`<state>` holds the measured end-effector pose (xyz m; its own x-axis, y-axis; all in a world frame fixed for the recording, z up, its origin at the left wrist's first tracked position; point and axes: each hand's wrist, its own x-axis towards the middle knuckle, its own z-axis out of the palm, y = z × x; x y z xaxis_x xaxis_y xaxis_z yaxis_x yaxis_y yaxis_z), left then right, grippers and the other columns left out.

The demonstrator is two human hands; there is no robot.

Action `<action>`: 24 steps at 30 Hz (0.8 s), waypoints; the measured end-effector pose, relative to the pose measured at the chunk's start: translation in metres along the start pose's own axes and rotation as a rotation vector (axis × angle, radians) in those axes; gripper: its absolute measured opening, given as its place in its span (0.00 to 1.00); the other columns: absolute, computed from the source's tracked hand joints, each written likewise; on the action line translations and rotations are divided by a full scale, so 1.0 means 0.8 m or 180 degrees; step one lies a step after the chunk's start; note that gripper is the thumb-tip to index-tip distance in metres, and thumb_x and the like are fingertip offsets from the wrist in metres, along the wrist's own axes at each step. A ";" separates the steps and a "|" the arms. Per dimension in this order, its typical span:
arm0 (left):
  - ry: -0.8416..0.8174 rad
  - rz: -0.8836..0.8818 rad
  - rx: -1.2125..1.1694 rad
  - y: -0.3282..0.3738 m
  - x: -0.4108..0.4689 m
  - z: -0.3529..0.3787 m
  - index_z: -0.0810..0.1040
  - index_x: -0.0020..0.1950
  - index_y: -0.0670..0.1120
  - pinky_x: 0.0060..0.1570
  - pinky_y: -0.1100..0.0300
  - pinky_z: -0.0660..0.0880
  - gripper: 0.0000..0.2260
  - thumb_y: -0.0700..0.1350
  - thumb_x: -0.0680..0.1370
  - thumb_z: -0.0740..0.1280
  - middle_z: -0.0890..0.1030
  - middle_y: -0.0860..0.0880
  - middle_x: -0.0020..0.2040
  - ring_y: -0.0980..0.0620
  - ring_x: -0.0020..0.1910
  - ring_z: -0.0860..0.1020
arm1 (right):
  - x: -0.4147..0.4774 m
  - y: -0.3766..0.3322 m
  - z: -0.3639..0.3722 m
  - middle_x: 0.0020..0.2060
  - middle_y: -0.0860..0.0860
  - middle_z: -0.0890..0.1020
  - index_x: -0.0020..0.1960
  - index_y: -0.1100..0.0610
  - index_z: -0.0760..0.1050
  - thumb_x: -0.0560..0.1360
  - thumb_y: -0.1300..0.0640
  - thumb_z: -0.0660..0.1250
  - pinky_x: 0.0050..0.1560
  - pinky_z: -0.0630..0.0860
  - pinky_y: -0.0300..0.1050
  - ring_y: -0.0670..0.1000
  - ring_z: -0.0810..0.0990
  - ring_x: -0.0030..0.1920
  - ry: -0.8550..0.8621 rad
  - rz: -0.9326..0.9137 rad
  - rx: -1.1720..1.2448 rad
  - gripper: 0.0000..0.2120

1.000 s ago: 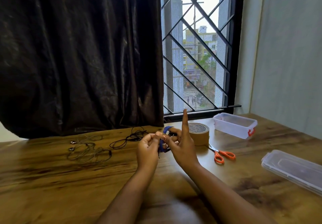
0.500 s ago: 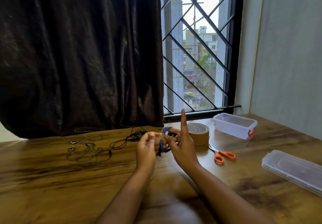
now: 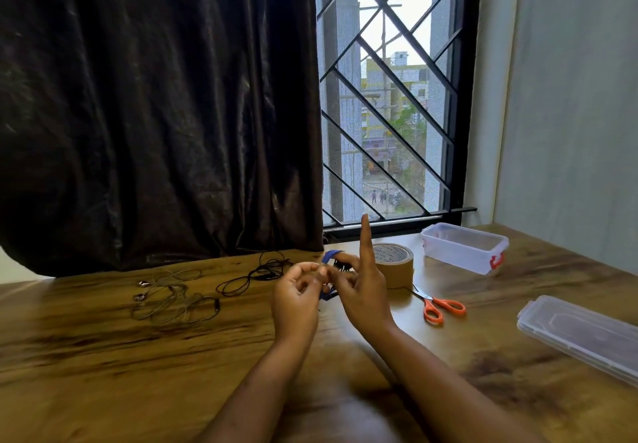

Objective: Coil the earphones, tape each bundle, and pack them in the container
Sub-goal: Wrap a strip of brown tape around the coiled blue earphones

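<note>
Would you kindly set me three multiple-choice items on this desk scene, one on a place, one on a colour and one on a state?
1. Where do the scissors lie? A) on the floor B) just right of the tape C) on a chair
2. What colour are their handles? A) green B) black C) orange
3. The container is: A) open, its lid apart B) shut C) upside down
Answers: 1 B, their blades point towards the roll beside them; 2 C, both finger loops are orange; 3 A, its top is uncovered and the lid lies off to the right.
</note>
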<state>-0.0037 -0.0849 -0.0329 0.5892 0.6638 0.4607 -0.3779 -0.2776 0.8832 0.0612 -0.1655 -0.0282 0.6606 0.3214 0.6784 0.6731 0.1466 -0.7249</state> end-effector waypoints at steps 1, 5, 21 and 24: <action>0.0012 -0.0032 0.0025 -0.001 0.001 0.000 0.79 0.45 0.49 0.42 0.55 0.81 0.04 0.42 0.77 0.66 0.84 0.48 0.39 0.50 0.42 0.83 | 0.000 0.000 0.000 0.47 0.49 0.81 0.71 0.35 0.42 0.75 0.67 0.66 0.38 0.78 0.33 0.40 0.82 0.37 -0.0015 0.0004 -0.0044 0.44; -0.0060 -0.0093 0.0113 -0.003 0.002 0.002 0.81 0.47 0.48 0.44 0.56 0.81 0.06 0.43 0.79 0.64 0.84 0.48 0.40 0.51 0.42 0.83 | -0.001 0.003 0.000 0.48 0.50 0.81 0.72 0.36 0.41 0.75 0.67 0.65 0.41 0.80 0.35 0.40 0.82 0.41 -0.0027 -0.0020 -0.0186 0.44; 0.0067 -0.0359 -0.0043 -0.012 0.013 0.005 0.83 0.34 0.54 0.50 0.43 0.79 0.14 0.42 0.77 0.66 0.82 0.42 0.46 0.42 0.47 0.81 | -0.001 0.009 0.000 0.44 0.40 0.78 0.71 0.34 0.43 0.74 0.63 0.69 0.38 0.74 0.26 0.33 0.80 0.41 0.0079 -0.0034 -0.0347 0.45; 0.0028 -0.0430 -0.0076 -0.015 0.012 0.005 0.83 0.36 0.52 0.50 0.40 0.78 0.11 0.43 0.77 0.67 0.83 0.43 0.43 0.41 0.46 0.81 | 0.000 0.011 0.001 0.46 0.45 0.78 0.72 0.35 0.42 0.74 0.64 0.69 0.39 0.74 0.26 0.33 0.80 0.41 0.0081 -0.0033 -0.0436 0.45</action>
<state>0.0097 -0.0779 -0.0388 0.6296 0.7000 0.3370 -0.3125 -0.1689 0.9348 0.0669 -0.1638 -0.0350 0.6604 0.2964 0.6899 0.7179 0.0202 -0.6959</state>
